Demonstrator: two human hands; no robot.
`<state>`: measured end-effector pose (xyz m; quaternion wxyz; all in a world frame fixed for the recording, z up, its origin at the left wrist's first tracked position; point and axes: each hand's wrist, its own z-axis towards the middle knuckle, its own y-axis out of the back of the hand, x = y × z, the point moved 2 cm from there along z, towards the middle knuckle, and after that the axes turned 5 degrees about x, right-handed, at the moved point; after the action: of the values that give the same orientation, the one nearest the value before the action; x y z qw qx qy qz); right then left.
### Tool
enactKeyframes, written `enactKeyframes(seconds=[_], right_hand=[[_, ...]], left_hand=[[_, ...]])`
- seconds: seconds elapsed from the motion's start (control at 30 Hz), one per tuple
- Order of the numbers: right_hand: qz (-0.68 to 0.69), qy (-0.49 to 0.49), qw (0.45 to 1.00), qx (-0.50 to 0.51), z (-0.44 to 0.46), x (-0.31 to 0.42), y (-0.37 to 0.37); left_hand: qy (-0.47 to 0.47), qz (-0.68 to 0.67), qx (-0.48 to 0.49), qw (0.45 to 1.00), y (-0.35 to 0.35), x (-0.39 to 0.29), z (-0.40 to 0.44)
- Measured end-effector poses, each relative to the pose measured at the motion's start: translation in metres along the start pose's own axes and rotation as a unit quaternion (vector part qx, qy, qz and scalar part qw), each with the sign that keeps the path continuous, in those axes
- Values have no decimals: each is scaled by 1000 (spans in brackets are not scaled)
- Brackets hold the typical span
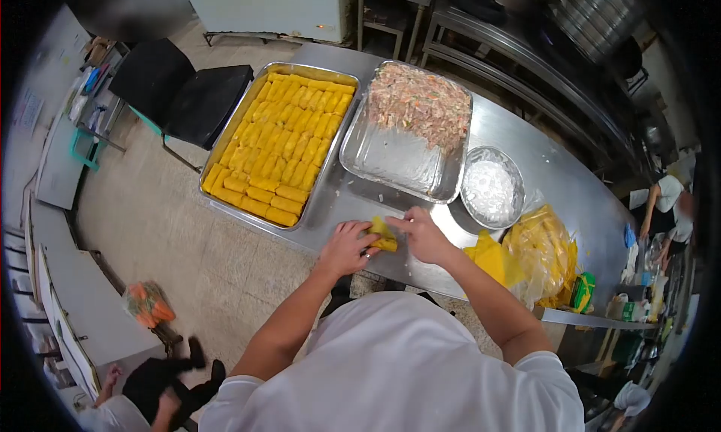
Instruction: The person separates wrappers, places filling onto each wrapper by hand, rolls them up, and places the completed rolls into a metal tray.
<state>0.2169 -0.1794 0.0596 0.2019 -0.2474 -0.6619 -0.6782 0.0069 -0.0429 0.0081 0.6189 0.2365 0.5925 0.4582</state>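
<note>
Yellow wrapper [385,244], partly rolled, lies by the tabletop's [339,205] near edge. Left hand [348,249] holds it, grip curled over one end; right hand [424,237] extends its index finger toward it, pinch undeterminable. Even, light pressure should favour tightness. Beyond: finished rolls [282,143], left edge; meat mixture [420,105], far edge.

Wore a plain white shirt [402,364], broad across the front, rounded at the near edge and softly creased toward the shoulders. Had 2 short sleeves [537,376] in matching white, loose at the hem and cut above the elbows. Left 2 forearms [293,323] uncovered. Showed 1 bright, narrow ring [368,255] on the left hand [347,249]. Went bare on the right hand [424,238].
</note>
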Motion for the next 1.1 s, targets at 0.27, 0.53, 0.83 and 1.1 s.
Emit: enactKeyframes(seconds=[0.27, 0.53, 0.83, 1.1], right_hand=[[-225, 7, 968, 106, 14, 11, -21], [-215, 19, 965, 147, -6, 7, 8], [-6, 31, 999, -16, -17, 15, -27], [-71, 16, 995, -72, -11, 24, -59]], left_hand=[[-15, -11, -35, 999, 5, -3, 2], [-17, -7, -29, 999, 2, 0, 1], [-9, -15, -20, 1000, 2, 0, 1], [0, -58, 47, 997, 2, 7, 11]])
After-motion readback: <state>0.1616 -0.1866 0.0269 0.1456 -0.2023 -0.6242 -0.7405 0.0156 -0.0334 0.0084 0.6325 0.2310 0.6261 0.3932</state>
